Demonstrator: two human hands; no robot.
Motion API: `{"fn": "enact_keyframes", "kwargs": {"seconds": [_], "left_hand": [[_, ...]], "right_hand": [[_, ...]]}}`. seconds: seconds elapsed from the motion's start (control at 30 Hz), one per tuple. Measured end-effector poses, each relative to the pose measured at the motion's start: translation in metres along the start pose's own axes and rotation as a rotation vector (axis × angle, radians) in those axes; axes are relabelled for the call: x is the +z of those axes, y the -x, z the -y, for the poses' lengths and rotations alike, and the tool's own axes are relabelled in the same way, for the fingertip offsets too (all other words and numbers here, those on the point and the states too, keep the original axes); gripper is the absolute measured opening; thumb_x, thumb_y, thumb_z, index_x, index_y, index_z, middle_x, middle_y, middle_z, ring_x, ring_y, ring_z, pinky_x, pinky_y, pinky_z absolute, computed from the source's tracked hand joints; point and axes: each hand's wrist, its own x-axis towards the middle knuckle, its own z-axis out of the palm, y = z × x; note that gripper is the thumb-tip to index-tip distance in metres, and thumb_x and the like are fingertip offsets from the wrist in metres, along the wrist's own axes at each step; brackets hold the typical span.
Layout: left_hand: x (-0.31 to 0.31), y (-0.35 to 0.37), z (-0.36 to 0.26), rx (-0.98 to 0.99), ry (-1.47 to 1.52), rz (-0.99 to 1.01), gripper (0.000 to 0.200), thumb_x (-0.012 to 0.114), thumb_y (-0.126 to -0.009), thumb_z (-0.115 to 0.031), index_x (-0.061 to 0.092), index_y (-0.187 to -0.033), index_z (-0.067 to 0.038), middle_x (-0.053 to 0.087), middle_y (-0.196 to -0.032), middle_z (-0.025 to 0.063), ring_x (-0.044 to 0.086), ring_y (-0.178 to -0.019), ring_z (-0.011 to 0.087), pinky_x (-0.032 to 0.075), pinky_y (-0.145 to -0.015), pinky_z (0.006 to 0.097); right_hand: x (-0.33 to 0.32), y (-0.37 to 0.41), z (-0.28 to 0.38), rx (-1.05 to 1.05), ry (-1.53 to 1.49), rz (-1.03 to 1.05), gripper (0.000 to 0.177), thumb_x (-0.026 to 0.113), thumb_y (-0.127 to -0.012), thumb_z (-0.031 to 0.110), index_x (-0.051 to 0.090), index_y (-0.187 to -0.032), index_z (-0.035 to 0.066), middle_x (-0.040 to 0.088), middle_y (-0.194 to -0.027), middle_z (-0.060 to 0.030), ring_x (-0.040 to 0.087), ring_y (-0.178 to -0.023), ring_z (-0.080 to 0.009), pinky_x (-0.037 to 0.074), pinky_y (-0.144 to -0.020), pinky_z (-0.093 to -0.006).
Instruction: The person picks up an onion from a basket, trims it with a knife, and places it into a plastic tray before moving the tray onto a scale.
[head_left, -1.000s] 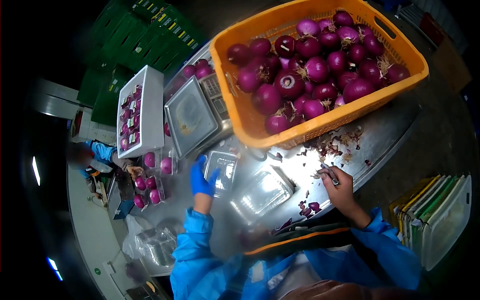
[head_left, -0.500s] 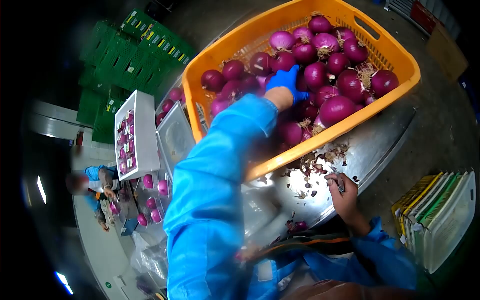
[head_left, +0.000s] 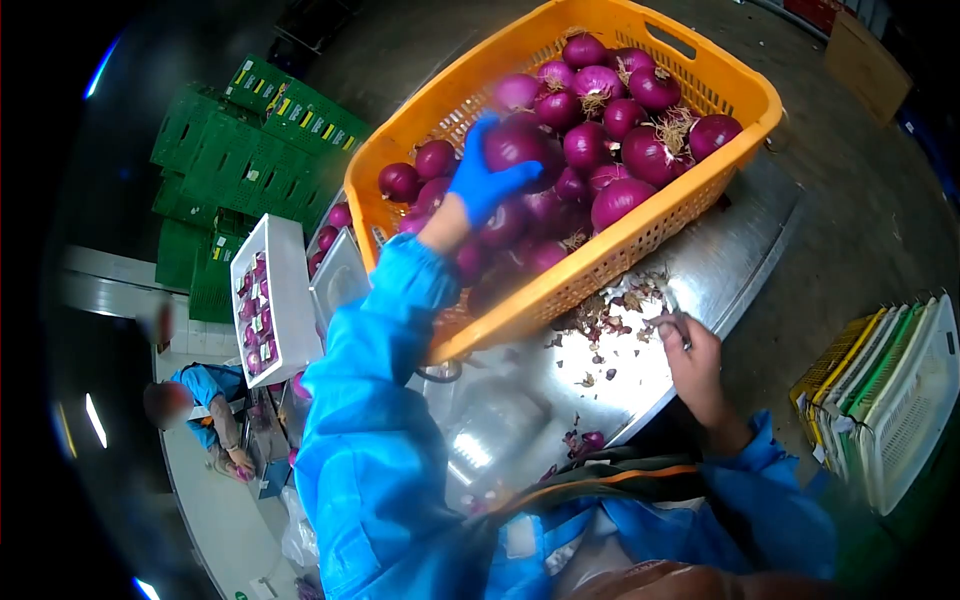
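My left hand (head_left: 488,180), in a blue glove, grips a large red onion (head_left: 522,142) over the orange crate (head_left: 590,262), thumb below it and fingers on its left side. Many more red onions (head_left: 620,203) fill the crate, some with dry roots. My right hand (head_left: 695,368), bare, is closed around a small metal tool (head_left: 686,343), mostly hidden by the fingers, near the crate's lower side. Beneath it, dry onion skins (head_left: 600,325) lie scattered on the shiny metal table (head_left: 735,260).
A white box (head_left: 290,310) of packed onions stands left of the crate. Green crates (head_left: 230,150) are stacked behind it. Another person (head_left: 205,400) works at the far left. Yellow, green and white baskets (head_left: 880,400) stand at the right. Clear plastic (head_left: 300,530) lies lower left.
My left hand has moved left and lifted within the crate, now with an onion in its grasp. The view has shifted, and the other person has leaned over their bench. My right hand keeps its grip.
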Motion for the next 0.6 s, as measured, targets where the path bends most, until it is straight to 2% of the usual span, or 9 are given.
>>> {"fn": "enact_keyframes", "kwargs": {"seconds": [0.03,0.1,0.13,0.2,0.23,0.3,0.33,0.4,0.6], "left_hand": [[-0.007,0.013,-0.009,0.018,0.085,0.047,0.09,0.082,-0.074,-0.024,0.032,-0.147,-0.005,0.048,-0.136,0.0136,0.052,-0.123,0.0272,0.048,-0.099,0.0361],[-0.005,0.053,-0.042,0.03,0.311,0.167,0.09,0.081,-0.075,-0.024,0.031,-0.148,-0.005,0.046,-0.139,0.013,0.05,-0.125,0.0267,0.046,-0.102,0.0371],[-0.003,0.075,-0.054,0.036,0.427,0.226,0.09,0.081,-0.076,-0.024,0.031,-0.148,-0.005,0.046,-0.14,0.0127,0.049,-0.126,0.0264,0.044,-0.104,0.0376],[0.0,0.11,-0.05,0.1,0.424,0.234,0.09,0.08,-0.077,-0.023,0.03,-0.149,-0.005,0.043,-0.144,0.0116,0.046,-0.13,0.0259,0.039,-0.109,0.0399],[0.006,0.128,-0.054,0.118,0.426,0.22,0.091,0.079,-0.077,-0.022,0.028,-0.15,-0.005,0.041,-0.146,0.0111,0.043,-0.133,0.0257,0.035,-0.112,0.041],[0.012,0.16,-0.053,0.093,0.408,0.205,0.092,0.079,-0.077,-0.023,0.027,-0.151,-0.005,0.041,-0.146,0.0118,0.042,-0.134,0.0253,0.035,-0.111,0.0408],[0.016,0.173,-0.052,0.079,0.407,0.202,0.093,0.079,-0.077,-0.023,0.027,-0.151,-0.004,0.041,-0.146,0.0119,0.041,-0.134,0.0252,0.035,-0.111,0.0406],[0.023,0.197,-0.047,0.165,0.224,0.136,0.098,0.081,-0.075,-0.027,0.025,-0.151,-0.003,0.04,-0.146,0.0131,0.041,-0.134,0.026,0.036,-0.11,0.0407],[0.043,0.252,-0.03,0.008,0.29,0.053,0.1,0.082,-0.074,-0.032,0.024,-0.15,-0.001,0.039,-0.145,0.0152,0.043,-0.133,0.028,0.038,-0.109,0.041]], "right_hand": [[-0.002,-0.006,0.014,-0.05,-0.005,0.017,0.017,0.062,-0.09,0.008,0.067,-0.103,0.0,0.066,-0.083,-0.0118,0.064,-0.076,-0.0219,0.049,-0.071,-0.0316],[-0.006,-0.017,0.044,-0.148,-0.009,0.058,0.022,0.062,-0.088,0.01,0.066,-0.108,0.002,0.067,-0.095,-0.0139,0.066,-0.084,-0.0297,0.052,-0.079,-0.0348],[-0.006,-0.02,0.058,-0.275,0.04,0.047,0.025,0.063,-0.084,0.008,0.066,-0.109,0.002,0.066,-0.094,-0.0135,0.066,-0.082,-0.0295,0.052,-0.076,-0.0345],[-0.001,-0.023,0.081,-0.521,0.135,0.026,0.033,0.066,-0.078,0.004,0.065,-0.112,0.003,0.064,-0.092,-0.0127,0.065,-0.079,-0.0292,0.052,-0.071,-0.0338],[0.001,-0.022,0.092,-0.594,0.214,0.004,0.035,0.066,-0.077,0.002,0.065,-0.112,0.003,0.063,-0.089,-0.0124,0.064,-0.076,-0.0287,0.051,-0.068,-0.0344],[0.006,-0.015,0.107,-0.735,0.373,-0.039,0.039,0.066,-0.075,-0.003,0.065,-0.114,0.003,0.06,-0.083,-0.0119,0.061,-0.068,-0.0277,0.048,-0.062,-0.0355],[0.009,-0.01,0.108,-0.757,0.438,-0.047,0.043,0.067,-0.072,-0.002,0.065,-0.114,0.004,0.059,-0.082,-0.0104,0.061,-0.068,-0.0274,0.048,-0.061,-0.0356],[0.015,0.001,0.107,-0.802,0.569,-0.066,0.051,0.07,-0.064,0.001,0.065,-0.115,0.007,0.058,-0.081,-0.0074,0.06,-0.067,-0.0267,0.049,-0.058,-0.0359],[0.033,0.024,0.095,-0.837,0.698,-0.054,0.044,0.068,-0.069,0.006,0.066,-0.113,0.008,0.058,-0.077,-0.0056,0.061,-0.065,-0.0214,0.049,-0.057,-0.033]]}}
